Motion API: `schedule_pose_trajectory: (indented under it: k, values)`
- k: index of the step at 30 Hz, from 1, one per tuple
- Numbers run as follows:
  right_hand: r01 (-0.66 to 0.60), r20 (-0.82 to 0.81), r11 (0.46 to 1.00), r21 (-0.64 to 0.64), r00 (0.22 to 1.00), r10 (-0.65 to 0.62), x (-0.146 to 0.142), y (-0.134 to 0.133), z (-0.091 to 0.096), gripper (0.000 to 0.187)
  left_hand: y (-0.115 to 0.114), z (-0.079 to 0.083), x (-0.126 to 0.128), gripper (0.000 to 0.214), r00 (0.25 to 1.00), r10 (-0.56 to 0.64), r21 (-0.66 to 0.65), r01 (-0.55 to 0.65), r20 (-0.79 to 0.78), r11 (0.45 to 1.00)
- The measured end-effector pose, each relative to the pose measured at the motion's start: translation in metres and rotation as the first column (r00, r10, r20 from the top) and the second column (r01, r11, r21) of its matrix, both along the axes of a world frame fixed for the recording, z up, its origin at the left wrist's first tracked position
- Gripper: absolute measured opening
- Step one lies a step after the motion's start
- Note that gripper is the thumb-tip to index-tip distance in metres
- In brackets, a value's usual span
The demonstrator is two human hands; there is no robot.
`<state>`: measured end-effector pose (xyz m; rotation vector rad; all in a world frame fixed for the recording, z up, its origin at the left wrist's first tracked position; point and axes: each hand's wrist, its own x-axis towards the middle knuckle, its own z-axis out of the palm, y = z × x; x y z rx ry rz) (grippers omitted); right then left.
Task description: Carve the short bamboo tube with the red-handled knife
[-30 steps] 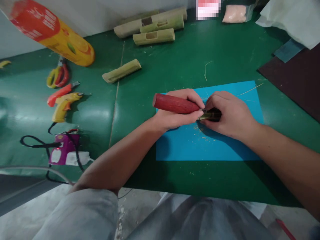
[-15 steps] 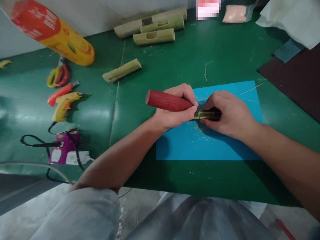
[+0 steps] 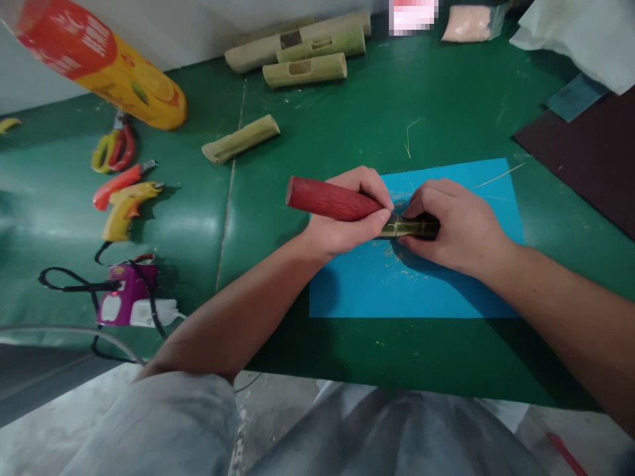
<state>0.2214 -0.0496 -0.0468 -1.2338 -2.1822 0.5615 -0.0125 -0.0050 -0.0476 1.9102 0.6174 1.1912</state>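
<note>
Running left to right over a blue sheet [image 3: 357, 291], a dark green bamboo piece [image 3: 411, 229] sits at the middle of the near part of the bench [image 3: 317, 132]. The right hand [image 3: 456, 225] is clamped around its right portion, thumb and fingers to either side. The left hand [image 3: 337, 233] is closed on a red-handled tool [image 3: 330, 199] — the handle slants off to the left, and its tip is too hidden to tell whether it touches the bamboo. Pale shavings [image 3: 405, 272] are scattered around the piece. Farther off to the left lies a short bamboo tube [image 3: 241, 138]; beyond it, notched bamboo tubes [image 3: 322, 71] lie grouped near the wall [image 3: 188, 26]. At the left are a yellow glue gun [image 3: 119, 215], scissors [image 3: 105, 152] and a red-and-yellow bottle [image 3: 119, 63] — at the right, a dark brown sheet [image 3: 585, 145].
</note>
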Motion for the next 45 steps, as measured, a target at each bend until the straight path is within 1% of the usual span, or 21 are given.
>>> schedule_pose_trajectory:
  k: [3,8,14,18,21,23,26,29,32,35,40,43,45]
  values:
    - [0.004,0.005,1.000,-0.001,1.000,-0.004,0.0000,-0.0004,0.0004,0.018,-0.0001,0.0005,-0.0003,0.036,1.000,-0.002,-0.009,0.002,-0.016,1.000]
    - [0.005,0.020,1.000,0.000,1.000,-0.005,-0.0002,-0.0002,0.0001,0.017,0.0012,-0.0014,-0.0006,0.045,0.998,0.045,-0.018,-0.045,-0.032,0.999]
    - [0.004,0.023,1.000,0.012,1.000,-0.004,-0.0003,-0.0009,0.0007,0.016,0.0021,0.0002,-0.0005,0.035,1.000,0.007,-0.014,-0.007,-0.007,1.000]
    - [0.014,0.025,1.000,0.006,1.000,-0.014,-0.0012,-0.0015,0.0018,0.015,0.0002,0.0017,-0.0007,0.036,0.999,0.034,-0.072,-0.036,-0.035,0.997]
    - [0.021,0.030,1.000,0.000,0.999,-0.021,-0.0017,-0.0015,0.0024,0.016,-0.0003,-0.0001,-0.0006,0.038,0.998,0.063,-0.121,-0.065,-0.018,0.990]
    - [0.021,0.028,1.000,-0.003,0.999,-0.021,-0.0018,-0.0014,0.0030,0.016,0.0003,-0.0016,-0.0006,0.040,0.998,0.057,-0.102,-0.057,-0.003,0.993]
    - [0.016,0.021,1.000,-0.009,1.000,-0.016,-0.0018,-0.0014,0.0036,0.016,0.0014,-0.0021,-0.0007,0.041,0.999,0.033,-0.039,-0.034,-0.005,0.999]
    - [0.013,0.020,1.000,-0.008,1.000,-0.013,-0.0017,-0.0016,0.0028,0.016,0.0015,-0.0008,-0.0009,0.033,1.000,0.018,-0.010,-0.018,-0.008,1.000]
    - [0.008,0.014,1.000,0.013,1.000,-0.008,-0.0015,-0.0018,0.0009,0.015,0.0007,0.0005,-0.0016,0.029,1.000,0.009,-0.012,-0.010,-0.019,1.000]
    - [-0.004,-0.001,0.999,0.032,1.000,0.004,-0.0009,-0.0016,-0.0006,0.015,-0.0008,0.0019,-0.0026,0.033,0.998,0.036,-0.031,-0.038,-0.060,0.999]
    - [-0.009,0.001,1.000,-0.001,1.000,0.009,-0.0001,-0.0007,-0.0003,0.015,-0.0026,0.0050,-0.0022,0.027,0.988,0.036,-0.069,-0.047,-0.150,0.997]
    - [-0.002,0.001,1.000,0.015,1.000,0.002,-0.0001,-0.0007,-0.0001,0.017,-0.0021,0.0037,-0.0004,0.029,0.995,0.063,-0.031,-0.065,-0.074,0.997]
    - [0.000,0.005,1.000,0.025,1.000,0.000,-0.0003,-0.0008,0.0000,0.018,-0.0013,0.0016,0.0004,0.031,0.998,0.057,-0.005,-0.057,-0.015,0.998]
